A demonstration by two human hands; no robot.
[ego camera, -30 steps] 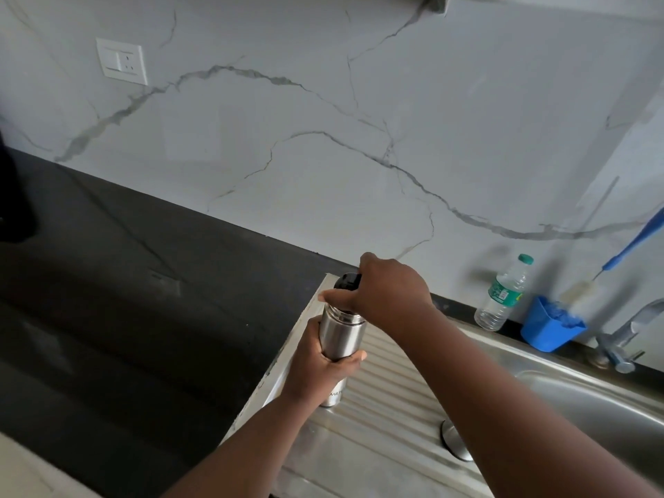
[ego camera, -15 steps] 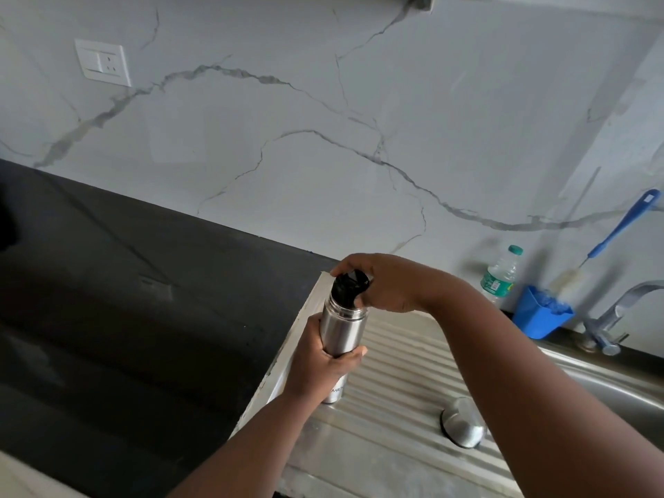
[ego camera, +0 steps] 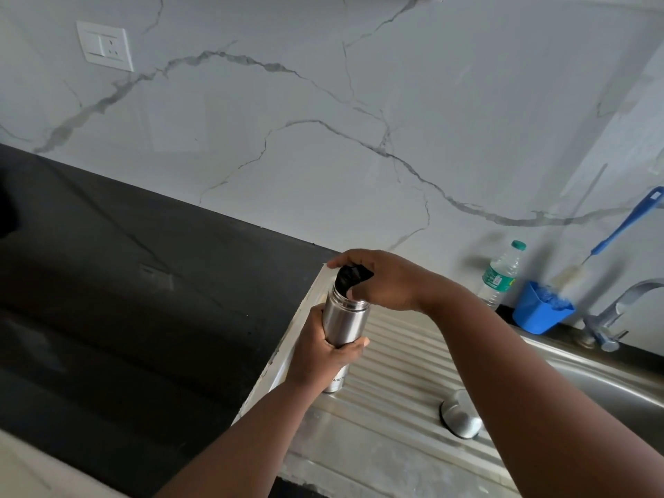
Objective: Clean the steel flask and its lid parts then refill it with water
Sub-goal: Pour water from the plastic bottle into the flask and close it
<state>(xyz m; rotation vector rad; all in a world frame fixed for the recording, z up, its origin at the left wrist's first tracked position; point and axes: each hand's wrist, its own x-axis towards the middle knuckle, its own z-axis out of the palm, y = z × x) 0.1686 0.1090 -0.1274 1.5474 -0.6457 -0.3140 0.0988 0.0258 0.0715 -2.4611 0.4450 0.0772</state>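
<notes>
- On the ribbed steel draining board [ego camera: 402,386] stands the steel flask [ego camera: 344,319], upright.
- Left hand [ego camera: 325,350] wraps its smooth cylindrical body, fingers curled round the middle.
- Right hand [ego camera: 386,278] grips the black plastic lid [ego camera: 350,276] at the neck.
- Domed steel cap [ego camera: 461,418] lies near, on the ridges.

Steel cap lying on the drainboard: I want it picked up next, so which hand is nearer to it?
Right. The right hand grips the flask's black lid above the steel cap; the left hand grips the flask, farther left.
</notes>
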